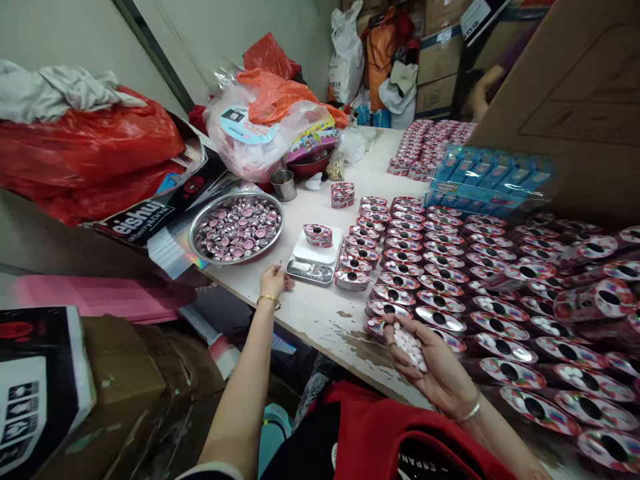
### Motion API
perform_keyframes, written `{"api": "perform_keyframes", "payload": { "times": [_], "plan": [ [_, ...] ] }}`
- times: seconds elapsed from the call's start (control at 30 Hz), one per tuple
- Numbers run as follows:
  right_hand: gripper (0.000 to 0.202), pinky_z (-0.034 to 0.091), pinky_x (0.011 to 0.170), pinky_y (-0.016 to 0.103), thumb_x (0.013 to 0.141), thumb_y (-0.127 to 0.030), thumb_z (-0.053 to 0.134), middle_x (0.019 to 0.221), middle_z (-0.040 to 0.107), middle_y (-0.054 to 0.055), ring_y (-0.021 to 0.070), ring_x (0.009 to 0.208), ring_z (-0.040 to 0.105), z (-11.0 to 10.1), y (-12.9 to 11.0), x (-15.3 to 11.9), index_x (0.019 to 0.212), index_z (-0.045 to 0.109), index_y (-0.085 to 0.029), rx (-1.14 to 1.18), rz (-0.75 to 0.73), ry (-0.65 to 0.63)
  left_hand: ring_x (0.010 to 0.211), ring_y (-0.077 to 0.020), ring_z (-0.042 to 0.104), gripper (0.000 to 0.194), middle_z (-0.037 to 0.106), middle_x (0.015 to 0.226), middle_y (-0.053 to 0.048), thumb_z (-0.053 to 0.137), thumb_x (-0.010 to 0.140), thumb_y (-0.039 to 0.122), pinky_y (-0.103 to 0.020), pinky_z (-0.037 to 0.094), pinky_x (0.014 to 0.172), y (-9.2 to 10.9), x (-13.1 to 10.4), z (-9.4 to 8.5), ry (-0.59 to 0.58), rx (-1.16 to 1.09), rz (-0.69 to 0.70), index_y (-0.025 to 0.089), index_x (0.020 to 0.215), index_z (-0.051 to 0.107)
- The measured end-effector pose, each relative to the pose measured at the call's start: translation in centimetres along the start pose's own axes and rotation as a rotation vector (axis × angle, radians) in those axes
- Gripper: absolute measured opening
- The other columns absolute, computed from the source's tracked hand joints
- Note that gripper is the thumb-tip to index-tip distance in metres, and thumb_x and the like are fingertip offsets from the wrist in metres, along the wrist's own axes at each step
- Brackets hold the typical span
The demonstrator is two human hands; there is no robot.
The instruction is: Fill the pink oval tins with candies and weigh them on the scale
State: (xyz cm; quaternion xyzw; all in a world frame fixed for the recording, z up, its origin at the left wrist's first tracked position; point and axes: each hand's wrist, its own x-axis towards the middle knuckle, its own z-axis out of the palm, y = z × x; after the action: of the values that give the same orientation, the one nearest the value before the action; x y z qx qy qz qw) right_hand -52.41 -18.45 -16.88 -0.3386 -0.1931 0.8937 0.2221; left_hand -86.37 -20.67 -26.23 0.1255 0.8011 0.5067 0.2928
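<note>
My right hand [433, 363] is cupped palm up at the table's front edge, holding a heap of small white candies [410, 345]. It is beside rows of oval red-and-pink patterned tins [395, 295], which have dark round holes in their tops. On the table left of a small digital scale [310, 271] rests my left hand [274, 283], its fingers slightly apart with nothing seen in them. One oval tin [318, 235] sits on the scale's white plate. Behind the scale stands a small stack of tins [343, 195].
A steel bowl [193, 233] full of round pink-and-silver caps lies left of the scale, near a metal cup [283, 185]. Blue packs [493, 177] stand on the tins at right. Bags [273, 100] and cartons [440, 67] crowd the back. Another person's hand [480, 100] shows at back right.
</note>
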Motion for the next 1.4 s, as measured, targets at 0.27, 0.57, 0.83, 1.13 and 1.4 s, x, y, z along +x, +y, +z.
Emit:
{"api": "perform_keyframes", "payload": {
  "times": [0.27, 0.57, 0.83, 1.13, 1.4],
  "plan": [
    [0.016, 0.018, 0.030, 0.011, 0.081, -0.025, 0.060, 0.067, 0.055, -0.002, 0.0012, 0.039, 0.034, 0.3, 1.9, 0.6, 0.093, 0.062, -0.015, -0.088, -0.010, -0.042, 0.044, -0.0144, 0.060, 0.023, 0.055, 0.049, 0.001, 0.069, 0.071, 0.014, -0.022, 0.052, 0.044, -0.1, -0.8, 0.6, -0.004, -0.230, -0.066, 0.014, 0.074, 0.046],
    [0.025, 0.015, 0.030, 0.012, 0.076, -0.030, 0.067, 0.067, 0.056, -0.002, 0.0013, 0.039, 0.034, 1.1, 2.8, 1.5, 0.095, 0.062, -0.015, -0.193, 0.079, -0.034, 0.045, -0.0123, 0.059, 0.026, 0.059, 0.054, 0.002, 0.069, 0.067, 0.028, -0.022, 0.050, 0.045, -5.5, -9.2, -0.8, -0.044, -0.299, -0.067, 0.015, 0.078, 0.049],
    [0.027, 0.013, 0.034, 0.015, 0.075, -0.031, 0.069, 0.063, 0.052, -0.003, 0.0018, 0.039, 0.034, 5.2, -1.8, 5.8, 0.095, 0.062, -0.014, -0.444, 0.066, -0.123, 0.061, -0.0124, 0.059, 0.035, 0.060, 0.068, 0.000, 0.060, 0.076, 0.044, -0.022, 0.047, 0.056, -3.9, -10.2, -3.0, -0.021, 0.061, 0.393, 0.016, 0.097, 0.060],
    [0.010, 0.013, 0.035, 0.018, 0.089, -0.019, 0.054, 0.054, 0.048, -0.005, 0.0027, 0.034, 0.033, 14.1, -6.8, 16.8, 0.083, 0.060, -0.014, -1.156, 0.131, -0.224, 0.061, -0.0107, 0.054, 0.030, 0.061, 0.071, 0.000, 0.054, 0.083, 0.044, -0.022, 0.045, 0.059, 0.6, -8.4, -1.7, -0.056, 0.161, 0.507, 0.017, 0.093, 0.062],
    [0.011, 0.022, 0.036, 0.016, 0.091, -0.026, 0.054, 0.052, 0.048, -0.007, 0.0034, 0.035, 0.036, 14.8, -6.7, 18.8, 0.100, 0.055, -0.020, -1.492, 0.114, -0.271, 0.064, -0.0119, 0.055, 0.031, 0.060, 0.071, 0.000, 0.055, 0.083, 0.046, -0.022, 0.046, 0.059, -1.1, -7.8, -2.0, -0.056, 0.157, 0.433, 0.017, 0.092, 0.063]
  ]
}}
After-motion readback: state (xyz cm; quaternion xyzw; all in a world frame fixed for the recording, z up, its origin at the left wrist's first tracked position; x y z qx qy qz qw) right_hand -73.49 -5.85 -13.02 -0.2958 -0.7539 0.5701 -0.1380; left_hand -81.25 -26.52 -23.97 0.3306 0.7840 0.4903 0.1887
